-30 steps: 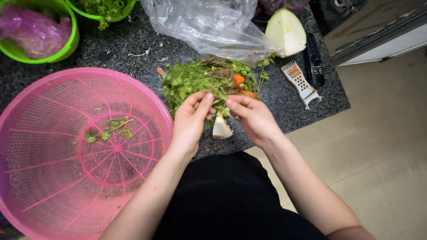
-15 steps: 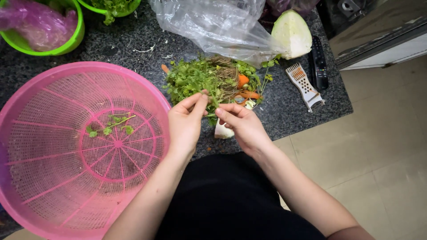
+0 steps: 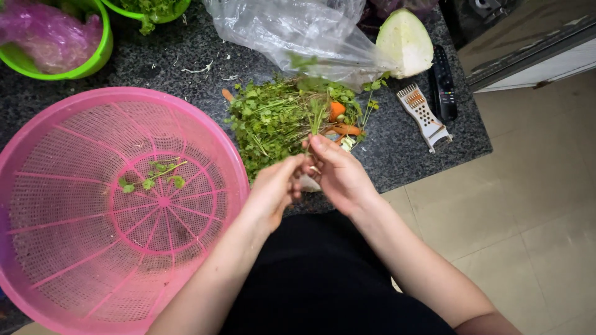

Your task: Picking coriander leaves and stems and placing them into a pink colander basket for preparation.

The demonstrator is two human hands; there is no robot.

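Note:
A heap of green leafy herbs [image 3: 273, 121] lies on the dark speckled counter [image 3: 186, 62], with carrot pieces [image 3: 338, 115] at its right side. My left hand [image 3: 276, 189] and my right hand [image 3: 338, 174] meet at the near edge of the heap, fingers pinched together on a thin herb sprig [image 3: 316, 121] that rises from my right fingertips. A large pink plastic colander [image 3: 49, 248] sits to the left, holding a few green leaves [image 3: 155, 177] near its centre.
A clear plastic bag [image 3: 298, 31] and a cut cabbage wedge [image 3: 405, 40] lie behind the herbs. A small white grater [image 3: 423, 115] and a black remote [image 3: 444, 84] rest at the right. Two green bowls [image 3: 93, 59] stand at the back left. Tiled floor [image 3: 528, 205] lies beyond the counter edge.
Both hands have drawn together and toward me at the heap's near edge, and a sprig now stands up between my fingers. The view has shifted slightly.

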